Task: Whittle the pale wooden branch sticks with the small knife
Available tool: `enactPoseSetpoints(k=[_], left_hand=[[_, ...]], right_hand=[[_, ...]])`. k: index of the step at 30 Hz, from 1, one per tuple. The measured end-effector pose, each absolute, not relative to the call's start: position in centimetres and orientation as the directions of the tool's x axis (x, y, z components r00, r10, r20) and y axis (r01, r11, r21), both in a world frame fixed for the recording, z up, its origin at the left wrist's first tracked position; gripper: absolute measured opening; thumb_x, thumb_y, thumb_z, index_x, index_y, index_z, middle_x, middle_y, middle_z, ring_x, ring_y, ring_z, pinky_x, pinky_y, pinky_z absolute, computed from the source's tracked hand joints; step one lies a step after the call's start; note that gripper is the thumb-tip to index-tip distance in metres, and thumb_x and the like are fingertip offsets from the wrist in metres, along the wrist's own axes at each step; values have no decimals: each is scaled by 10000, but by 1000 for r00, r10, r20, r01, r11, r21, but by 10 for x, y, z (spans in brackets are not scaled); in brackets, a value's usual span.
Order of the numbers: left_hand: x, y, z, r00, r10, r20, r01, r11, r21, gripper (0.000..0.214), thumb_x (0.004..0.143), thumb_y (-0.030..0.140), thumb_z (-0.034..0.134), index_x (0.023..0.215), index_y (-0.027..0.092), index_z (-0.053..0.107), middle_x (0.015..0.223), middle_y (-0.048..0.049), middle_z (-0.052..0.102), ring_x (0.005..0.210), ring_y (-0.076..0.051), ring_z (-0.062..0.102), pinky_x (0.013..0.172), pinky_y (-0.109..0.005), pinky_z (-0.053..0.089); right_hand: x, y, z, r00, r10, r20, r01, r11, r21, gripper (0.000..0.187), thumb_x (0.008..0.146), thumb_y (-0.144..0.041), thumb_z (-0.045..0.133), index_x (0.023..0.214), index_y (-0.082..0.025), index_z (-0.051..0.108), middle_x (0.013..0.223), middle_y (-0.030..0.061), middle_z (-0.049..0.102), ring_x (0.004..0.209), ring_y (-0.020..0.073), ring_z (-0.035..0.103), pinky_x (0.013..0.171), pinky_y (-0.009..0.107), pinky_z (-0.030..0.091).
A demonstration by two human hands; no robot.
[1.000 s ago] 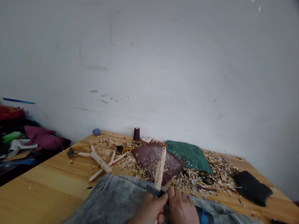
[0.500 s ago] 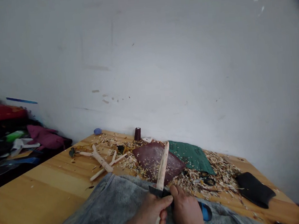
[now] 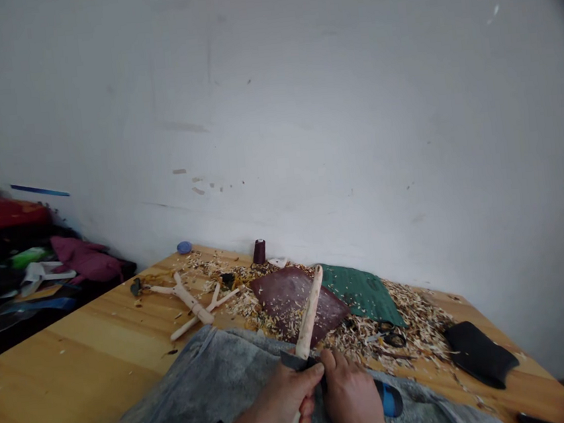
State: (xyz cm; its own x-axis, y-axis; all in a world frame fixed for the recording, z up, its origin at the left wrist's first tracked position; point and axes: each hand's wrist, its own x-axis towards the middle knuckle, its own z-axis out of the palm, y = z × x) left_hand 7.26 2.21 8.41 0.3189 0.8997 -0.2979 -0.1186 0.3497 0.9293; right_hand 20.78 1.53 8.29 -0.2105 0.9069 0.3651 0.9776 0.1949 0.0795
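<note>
A peeled, pale wooden stick [image 3: 310, 314] slants upward and away from me, with my left hand [image 3: 279, 401] wrapped round its lower part. In my closed right hand [image 3: 354, 396] is a knife [image 3: 392, 400]; the blue-and-black end of its handle sticks out on the right. The dark blade lies crosswise against the stick just above my left fist. My left thumb presses at the blade's back, close to my right fingers. Part of the handle is hidden by the right hand. A grey cloth [image 3: 218, 377] is spread beneath both hands.
Wood shavings [image 3: 416, 311] litter the wooden table [image 3: 68, 372]. Beyond the stick lie a maroon sheet [image 3: 278, 298] and a green sheet [image 3: 362, 290]. Scissors [image 3: 394, 339] and a black pad [image 3: 480, 355] are to the right, peeled branches [image 3: 191, 303] to the left. A white wall stands behind.
The stick's upper end has shifted slightly to the right, and the knife handle's end has edged right too. Both hands keep their hold.
</note>
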Motion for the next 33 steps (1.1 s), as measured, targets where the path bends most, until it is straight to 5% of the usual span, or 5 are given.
enactPoseSetpoints(k=[15,33], left_hand=[[66,26,87,378,902,-209,-31,238,971,467,653,557,748,872,184,571,361,117,405,281,-71,315,313,-207,255],[77,22,79,227,921,-316,64,310,949,401,769,594,689,807,224,542,345,126,386,259,-76,302,287,-198,245]], right_hand=[[206,11,105,-133,986,98,968,150,-200,230,875,-49,502,985,-208,627,941,58,771,891,202,739,693,244,458],[201,12,70,-161,889,429,974,71,217,258,858,21,471,900,-207,586,781,41,687,706,204,704,652,285,478]])
